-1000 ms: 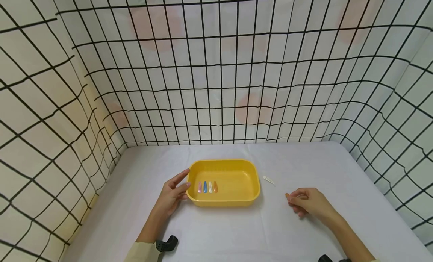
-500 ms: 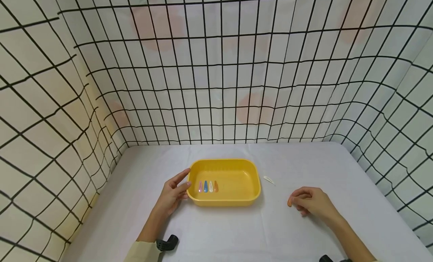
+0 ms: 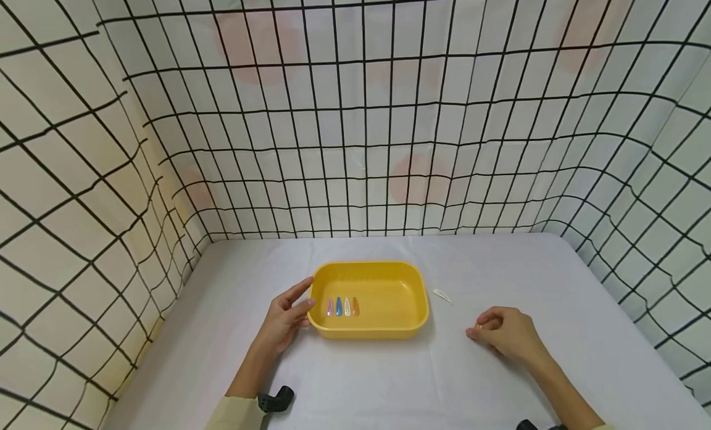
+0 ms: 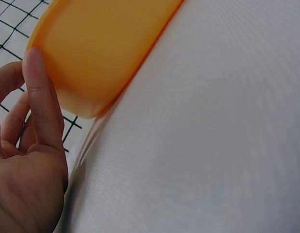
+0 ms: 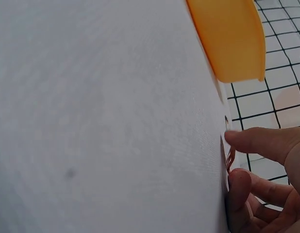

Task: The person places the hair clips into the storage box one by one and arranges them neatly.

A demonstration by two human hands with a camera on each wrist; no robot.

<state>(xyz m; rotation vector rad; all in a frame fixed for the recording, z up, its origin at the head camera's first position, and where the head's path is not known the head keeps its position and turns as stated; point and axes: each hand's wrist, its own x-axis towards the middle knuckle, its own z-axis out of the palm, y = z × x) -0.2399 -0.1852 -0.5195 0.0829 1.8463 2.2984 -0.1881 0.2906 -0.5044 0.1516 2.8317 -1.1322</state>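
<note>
My left hand (image 3: 283, 322) holds the left end of a yellow tray (image 3: 389, 294), thumb over the rim and the other fingers along the outside. In the tray, a pink snap hair clip (image 3: 330, 306), a blue one (image 3: 339, 306), a white one (image 3: 347, 306) and an orange one (image 3: 356, 306) stand side by side in a row. To the right of the tray, my right hand (image 3: 508, 339) pinches another orange hair clip (image 5: 231, 159) low over the table; the head view hides most of it behind the fingers.
Just off the tray's right side, a loose white hair clip (image 3: 442, 296) lies slanted on the white tablecloth (image 3: 378, 380). A black wire grid (image 3: 363, 143) rises behind the table and along both sides.
The orange clip in my right hand first tilted downward, then went mostly out of sight behind the fingertips as the hand shifted slightly left. My left hand stays on the tray.
</note>
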